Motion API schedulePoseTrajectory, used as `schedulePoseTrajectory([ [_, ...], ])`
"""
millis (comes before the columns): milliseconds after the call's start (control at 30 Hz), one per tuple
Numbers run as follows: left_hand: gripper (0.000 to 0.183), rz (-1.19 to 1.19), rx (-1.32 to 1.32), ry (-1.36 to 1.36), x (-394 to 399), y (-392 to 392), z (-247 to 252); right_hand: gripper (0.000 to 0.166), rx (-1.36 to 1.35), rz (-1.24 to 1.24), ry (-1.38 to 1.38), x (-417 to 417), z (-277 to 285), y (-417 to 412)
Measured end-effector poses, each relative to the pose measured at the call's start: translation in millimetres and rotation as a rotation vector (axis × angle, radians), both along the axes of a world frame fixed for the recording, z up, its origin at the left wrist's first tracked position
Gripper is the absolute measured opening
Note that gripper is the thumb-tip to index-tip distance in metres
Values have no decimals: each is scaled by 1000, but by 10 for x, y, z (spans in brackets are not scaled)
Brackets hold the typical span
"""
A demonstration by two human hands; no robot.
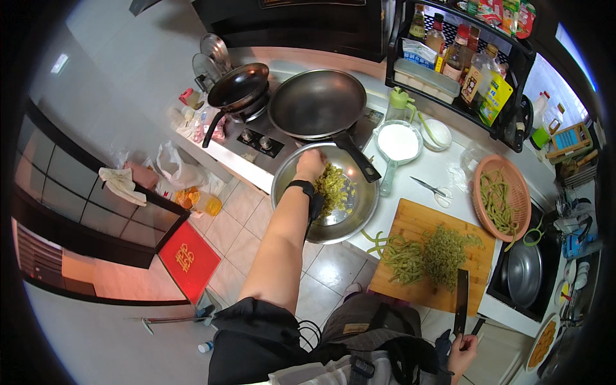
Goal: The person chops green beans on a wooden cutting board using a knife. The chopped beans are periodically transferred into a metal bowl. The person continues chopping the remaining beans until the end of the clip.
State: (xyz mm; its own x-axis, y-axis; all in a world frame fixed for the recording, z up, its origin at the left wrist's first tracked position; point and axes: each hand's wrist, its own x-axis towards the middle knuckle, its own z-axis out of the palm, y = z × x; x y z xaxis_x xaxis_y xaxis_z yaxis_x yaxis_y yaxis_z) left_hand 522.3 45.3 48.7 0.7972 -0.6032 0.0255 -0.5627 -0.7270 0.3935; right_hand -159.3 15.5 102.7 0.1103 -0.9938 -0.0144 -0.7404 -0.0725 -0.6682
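Observation:
My left hand is down inside a large stainless steel bowl, against a heap of chopped green beans; its fingers are partly hidden. At the lower right, my right hand grips a cleaver, whose dark blade reaches over the near edge of a wooden cutting board. On the board lie a pile of finely chopped beans and, left of it, longer cut beans. Whole long beans fill part of an orange plastic basket to the right.
Behind the bowl, a large wok sits on the stove, its handle over the bowl's rim. A smaller pan stands left. Scissors, a strainer of white powder and a small white bowl are on the counter. The sink lies right.

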Motion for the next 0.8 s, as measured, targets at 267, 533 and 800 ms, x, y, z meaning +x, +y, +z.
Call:
schedulePoseTrajectory([
  [267,30,160,208,-82,-200,-151,-286,22,-32,-183,-63,-344,-147,251],
  [533,20,110,-172,66,-193,6,-159,23,-19,-184,-46,-236,-85,216],
  [800,18,155,-938,1287,-437,589,611,24,12,-136,-21,-169,-107,8],
])
